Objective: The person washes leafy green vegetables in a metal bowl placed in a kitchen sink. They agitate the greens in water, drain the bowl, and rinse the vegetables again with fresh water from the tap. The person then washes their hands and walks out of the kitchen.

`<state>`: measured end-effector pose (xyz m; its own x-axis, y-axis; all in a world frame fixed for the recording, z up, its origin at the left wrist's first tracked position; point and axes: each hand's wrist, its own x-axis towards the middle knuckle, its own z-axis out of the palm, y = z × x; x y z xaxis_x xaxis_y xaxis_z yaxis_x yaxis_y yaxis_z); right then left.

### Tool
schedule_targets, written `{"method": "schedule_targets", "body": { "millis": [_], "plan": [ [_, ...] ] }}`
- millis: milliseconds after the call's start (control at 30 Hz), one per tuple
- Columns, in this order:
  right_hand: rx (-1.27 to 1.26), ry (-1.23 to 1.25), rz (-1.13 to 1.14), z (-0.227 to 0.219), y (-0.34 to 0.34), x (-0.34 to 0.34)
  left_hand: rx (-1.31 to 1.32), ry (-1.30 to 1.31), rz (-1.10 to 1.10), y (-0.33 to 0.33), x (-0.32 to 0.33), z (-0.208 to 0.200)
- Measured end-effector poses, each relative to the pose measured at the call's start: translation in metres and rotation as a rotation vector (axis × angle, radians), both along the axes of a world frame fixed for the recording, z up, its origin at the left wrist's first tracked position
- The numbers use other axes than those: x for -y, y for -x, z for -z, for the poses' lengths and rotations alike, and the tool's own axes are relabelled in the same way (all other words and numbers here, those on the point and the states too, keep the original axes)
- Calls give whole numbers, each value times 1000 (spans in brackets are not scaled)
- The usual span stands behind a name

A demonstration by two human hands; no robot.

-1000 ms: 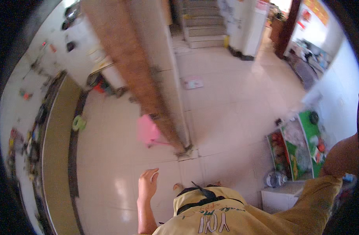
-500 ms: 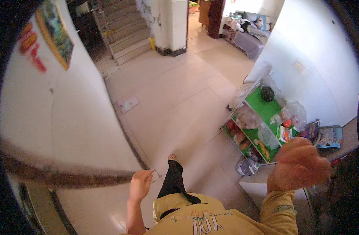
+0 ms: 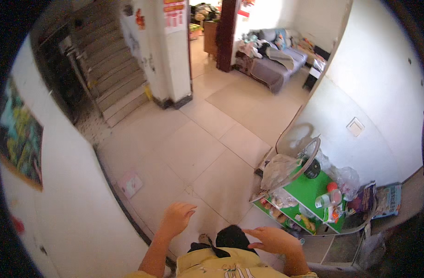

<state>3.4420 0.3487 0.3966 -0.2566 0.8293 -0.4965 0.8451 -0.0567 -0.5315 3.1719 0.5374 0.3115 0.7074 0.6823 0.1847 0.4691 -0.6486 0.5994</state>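
My left hand (image 3: 177, 220) hangs in front of my body to the left, fingers loosely bent with nothing visible in them. To the right of my knee, my right hand (image 3: 273, 240) reaches inward with its fingers stretched out, and it holds nothing I can see. Neither hand touches anything. Nearest to the right hand stands a green-topped shelf unit (image 3: 293, 187) with a dark round object (image 3: 311, 167), a red ball-like item (image 3: 332, 186), clear cups (image 3: 329, 198) and plastic bags on it. Packed yellow and brown items fill its lower level.
Along the left runs a white wall (image 3: 73, 185) with a framed picture (image 3: 21, 139). A pink flat item (image 3: 130, 184) lies on the tiled floor near it. Ahead are stairs (image 3: 112, 69), a pillar (image 3: 175, 60) and a grey-covered couch (image 3: 274, 72). A blue package (image 3: 387, 200) stands right of the shelf.
My right hand has come down and inward from above the shelf's near end. The view has risen toward the stairs and couch, and the shelf now sits lower in it.
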Motion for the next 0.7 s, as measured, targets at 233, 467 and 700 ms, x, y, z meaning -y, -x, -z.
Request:
{"method": "schedule_targets", "body": {
  "millis": [233, 467, 700],
  "plan": [
    [-69, 82, 60, 30, -91, -168, 9, -90, 282, -165, -219, 17],
    [-80, -222, 91, 33, -262, -357, -387, 523, -286, -170, -417, 200],
    [-90, -244, 63, 7, -422, -541, -1006, 944, -621, -158, -444, 330]
  ]
}}
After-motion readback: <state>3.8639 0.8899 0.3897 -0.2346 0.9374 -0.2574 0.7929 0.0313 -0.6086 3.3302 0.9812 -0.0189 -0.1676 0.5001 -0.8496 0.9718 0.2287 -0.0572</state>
